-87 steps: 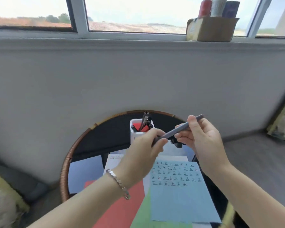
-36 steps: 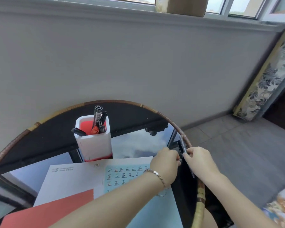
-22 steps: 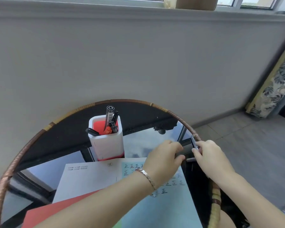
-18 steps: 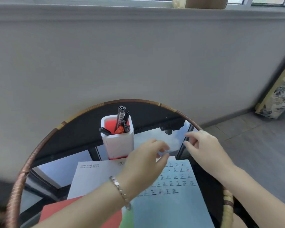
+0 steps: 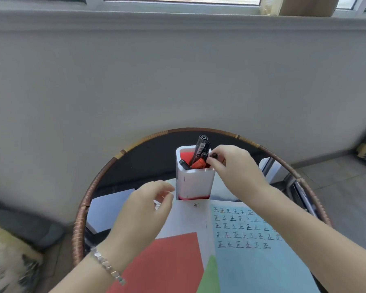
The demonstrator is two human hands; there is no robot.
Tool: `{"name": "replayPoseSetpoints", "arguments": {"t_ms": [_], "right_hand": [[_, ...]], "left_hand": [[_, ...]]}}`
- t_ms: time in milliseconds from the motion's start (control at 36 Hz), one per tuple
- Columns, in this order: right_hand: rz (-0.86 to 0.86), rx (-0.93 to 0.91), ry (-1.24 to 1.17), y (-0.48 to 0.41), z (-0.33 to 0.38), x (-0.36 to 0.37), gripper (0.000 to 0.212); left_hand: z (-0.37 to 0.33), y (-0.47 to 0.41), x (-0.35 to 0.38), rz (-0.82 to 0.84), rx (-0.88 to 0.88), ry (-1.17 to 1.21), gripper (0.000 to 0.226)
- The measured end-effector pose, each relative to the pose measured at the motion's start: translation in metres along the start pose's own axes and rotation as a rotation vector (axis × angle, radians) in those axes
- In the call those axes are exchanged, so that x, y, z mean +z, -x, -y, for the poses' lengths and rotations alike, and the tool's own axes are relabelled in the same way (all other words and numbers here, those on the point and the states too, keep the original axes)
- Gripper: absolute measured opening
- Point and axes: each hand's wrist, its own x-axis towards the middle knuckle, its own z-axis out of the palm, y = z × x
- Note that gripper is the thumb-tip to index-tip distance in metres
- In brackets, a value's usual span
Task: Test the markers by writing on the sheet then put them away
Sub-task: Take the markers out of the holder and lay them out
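A white pen holder with a red inside stands at the back of the round table and holds several markers. My right hand is at the holder's right rim, fingertips pinching the black end of a marker that stands in it. My left hand hovers left of the holder with loosely curled fingers and holds nothing. A light blue sheet with several rows of written characters lies in front of the holder on the right.
The round glass table has a woven rattan rim. White, red and green sheets lie beside the blue one. A grey wall rises behind. A cushion lies at the lower left, tiled floor at the right.
Both hands held a grey marker, carried it to the table's right edge and let it go. Now my right hand has moved left to the holder and my left hand has drawn back.
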Motion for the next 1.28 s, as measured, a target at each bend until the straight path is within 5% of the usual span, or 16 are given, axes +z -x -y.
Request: {"name": "replayPoseSetpoints", "arguments": {"t_ms": [194, 333, 472, 528, 611, 722, 806, 889, 1083, 1278], "right_hand": [[-0.331, -0.282, -0.206, 0.013, 0.021, -0.054, 0.016], [-0.240, -0.422, -0.266, 0.032, 0.030, -0.070, 0.022], [-0.165, -0.521, -0.227, 0.050, 0.019, -0.061, 0.018], [-0.169, -0.453, -0.313, 0.057, 0.011, -0.057, 0.018], [-0.145, -0.097, -0.449, 0.069, -0.002, -0.050, 0.013], [0.267, 0.487, -0.668, 0.078, -0.020, -0.034, 0.016], [0.309, 0.726, -1.068, 0.081, -0.021, -0.022, 0.027], [0.182, 0.763, -1.264, 0.083, -0.019, -0.014, 0.018], [0.054, 0.542, -1.053, 0.093, -0.013, -0.003, 0.007], [-0.032, 0.454, -1.081, 0.100, -0.007, 0.003, 0.009]], "left_hand": [[-0.029, -0.012, -0.001, -0.155, 0.164, 0.162, 0.030], [-0.061, -0.024, 0.007, -0.142, 0.313, 0.280, 0.041], [-0.076, -0.024, 0.020, -0.153, 0.405, 0.267, 0.014], [-0.073, -0.021, 0.026, -0.182, 0.381, 0.303, 0.012], [-0.067, -0.014, 0.033, -0.242, 0.259, 0.393, 0.009], [-0.067, -0.005, 0.036, -0.144, -0.022, 0.741, 0.013], [-0.063, -0.001, 0.044, -0.016, -0.157, 0.796, 0.012], [-0.052, 0.003, 0.054, 0.085, -0.172, 0.641, 0.011], [-0.035, 0.010, 0.064, 0.263, 0.048, 0.258, 0.020], [-0.029, 0.014, 0.073, 0.238, 0.242, 0.124, 0.031]]}}
